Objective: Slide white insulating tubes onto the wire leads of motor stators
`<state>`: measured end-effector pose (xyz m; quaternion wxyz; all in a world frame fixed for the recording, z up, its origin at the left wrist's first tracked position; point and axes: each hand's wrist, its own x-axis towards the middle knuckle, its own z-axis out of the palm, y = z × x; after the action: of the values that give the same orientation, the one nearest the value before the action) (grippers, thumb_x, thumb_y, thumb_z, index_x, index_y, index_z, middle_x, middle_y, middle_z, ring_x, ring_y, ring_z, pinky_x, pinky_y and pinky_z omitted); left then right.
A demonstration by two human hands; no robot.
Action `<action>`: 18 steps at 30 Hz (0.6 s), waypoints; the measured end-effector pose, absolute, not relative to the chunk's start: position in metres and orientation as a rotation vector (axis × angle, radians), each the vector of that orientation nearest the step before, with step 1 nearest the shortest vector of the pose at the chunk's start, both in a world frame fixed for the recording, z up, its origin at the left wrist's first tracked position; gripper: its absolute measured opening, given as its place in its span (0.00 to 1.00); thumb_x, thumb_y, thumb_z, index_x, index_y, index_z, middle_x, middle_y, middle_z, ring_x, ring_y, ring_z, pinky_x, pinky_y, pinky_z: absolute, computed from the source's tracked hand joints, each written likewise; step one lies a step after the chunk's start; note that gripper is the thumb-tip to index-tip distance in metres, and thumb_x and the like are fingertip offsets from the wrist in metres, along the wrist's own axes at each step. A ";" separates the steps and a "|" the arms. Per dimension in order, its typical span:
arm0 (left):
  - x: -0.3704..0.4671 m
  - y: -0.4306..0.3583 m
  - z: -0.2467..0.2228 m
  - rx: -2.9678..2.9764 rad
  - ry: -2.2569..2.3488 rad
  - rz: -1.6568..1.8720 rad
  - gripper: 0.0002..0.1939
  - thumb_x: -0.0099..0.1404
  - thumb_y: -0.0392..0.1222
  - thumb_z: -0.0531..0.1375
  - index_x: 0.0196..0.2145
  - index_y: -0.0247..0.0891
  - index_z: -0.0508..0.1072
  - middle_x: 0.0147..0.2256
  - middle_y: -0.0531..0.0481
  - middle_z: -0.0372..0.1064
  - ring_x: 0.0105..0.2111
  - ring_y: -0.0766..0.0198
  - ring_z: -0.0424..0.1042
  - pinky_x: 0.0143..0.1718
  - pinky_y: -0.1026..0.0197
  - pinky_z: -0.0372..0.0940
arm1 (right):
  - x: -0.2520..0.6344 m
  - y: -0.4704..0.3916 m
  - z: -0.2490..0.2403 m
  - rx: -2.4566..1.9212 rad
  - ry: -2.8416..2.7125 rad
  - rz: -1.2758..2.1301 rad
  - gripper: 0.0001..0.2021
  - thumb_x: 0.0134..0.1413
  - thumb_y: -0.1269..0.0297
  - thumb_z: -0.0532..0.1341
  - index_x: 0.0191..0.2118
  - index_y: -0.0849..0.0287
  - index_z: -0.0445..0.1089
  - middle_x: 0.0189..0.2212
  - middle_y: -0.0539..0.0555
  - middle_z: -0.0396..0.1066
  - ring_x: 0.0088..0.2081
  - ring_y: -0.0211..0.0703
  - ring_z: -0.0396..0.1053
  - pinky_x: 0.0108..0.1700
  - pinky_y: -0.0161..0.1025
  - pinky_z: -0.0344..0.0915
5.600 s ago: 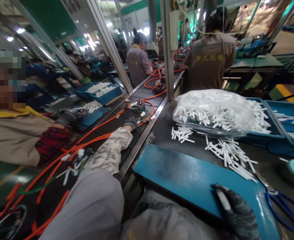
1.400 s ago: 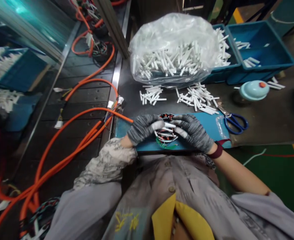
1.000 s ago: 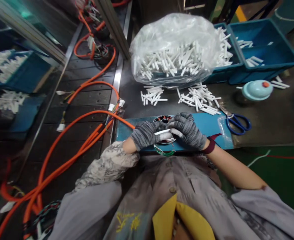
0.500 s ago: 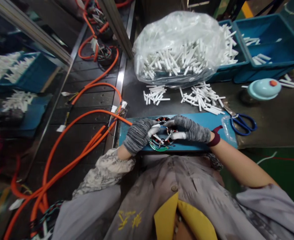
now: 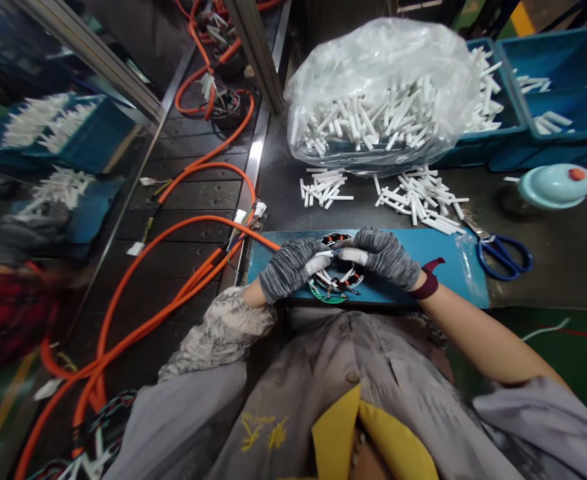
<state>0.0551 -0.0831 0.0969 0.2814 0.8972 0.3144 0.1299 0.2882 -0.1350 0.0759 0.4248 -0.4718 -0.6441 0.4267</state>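
Note:
My left hand [image 5: 293, 267], in a grey knit glove with white fingertips, pinches a short white tube [image 5: 325, 254]. My right hand [image 5: 384, 257], gloved alike, has thumb and finger pressed together on a thin blue wire [image 5: 336, 253] at the tube's end. Beneath both hands a round wound coil part [image 5: 356, 279] with black and orange segments lies on the blue mat [image 5: 423, 250]. White tubes lie inside its ring, and a green board edge [image 5: 327, 297] shows at its near side. My fingers hide part of the ring.
Piles of white tubes [image 5: 420, 197] lie behind the mat, before a clear bag [image 5: 383, 87] and blue bins [image 5: 563, 87]. Blue-handled scissors [image 5: 504, 256] and a light-blue lidded container [image 5: 553, 187] are at right. Orange cables [image 5: 118, 267] run at left; a co-worker's gloved hand [image 5: 28, 233] is beyond.
My right fingers have closed in toward the tube in my left hand, and the fingertips are nearer together. The view has shifted left, and a co-worker's hand has appeared at far left.

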 end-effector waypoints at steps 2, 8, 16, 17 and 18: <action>0.057 -0.081 0.098 2.468 0.826 0.303 0.19 0.79 0.48 0.51 0.51 0.35 0.77 0.46 0.43 0.80 0.46 0.58 0.78 0.53 0.55 0.72 | 0.290 -0.137 0.078 -1.215 -1.697 0.988 0.13 0.65 0.52 0.65 0.43 0.52 0.83 0.36 0.52 0.82 0.35 0.43 0.75 0.42 0.41 0.69; 0.084 -0.079 0.120 2.708 0.902 -0.283 0.24 0.80 0.52 0.47 0.47 0.33 0.78 0.42 0.39 0.79 0.42 0.53 0.79 0.46 0.53 0.70 | 0.308 -0.141 0.084 -1.231 -1.994 0.711 0.18 0.67 0.48 0.61 0.48 0.54 0.82 0.39 0.58 0.80 0.41 0.50 0.74 0.47 0.48 0.67; 0.123 -0.093 0.138 2.737 0.856 -0.478 0.21 0.78 0.50 0.51 0.51 0.33 0.76 0.39 0.39 0.79 0.37 0.52 0.79 0.40 0.55 0.70 | 0.334 -0.151 0.078 -1.309 -1.595 0.986 0.19 0.56 0.43 0.70 0.40 0.55 0.78 0.36 0.53 0.79 0.38 0.47 0.74 0.44 0.45 0.72; 0.125 -0.096 0.138 2.729 0.882 -0.494 0.21 0.78 0.49 0.50 0.51 0.33 0.76 0.39 0.38 0.79 0.37 0.50 0.79 0.40 0.54 0.70 | 0.335 -0.152 0.077 -1.314 -1.530 1.015 0.21 0.53 0.42 0.71 0.40 0.55 0.78 0.36 0.53 0.79 0.38 0.47 0.75 0.44 0.45 0.72; 0.128 -0.098 0.138 2.717 0.932 -0.519 0.20 0.77 0.48 0.50 0.51 0.32 0.76 0.38 0.38 0.79 0.36 0.49 0.79 0.38 0.53 0.70 | 0.334 -0.152 0.076 -1.312 -1.487 1.035 0.22 0.51 0.42 0.72 0.40 0.56 0.77 0.36 0.53 0.80 0.38 0.47 0.75 0.44 0.46 0.73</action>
<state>0.1277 -0.0977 0.1385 0.1112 0.9250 0.3174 -0.1767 0.3344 -0.1523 0.0756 0.4370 -0.5274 -0.5980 0.4162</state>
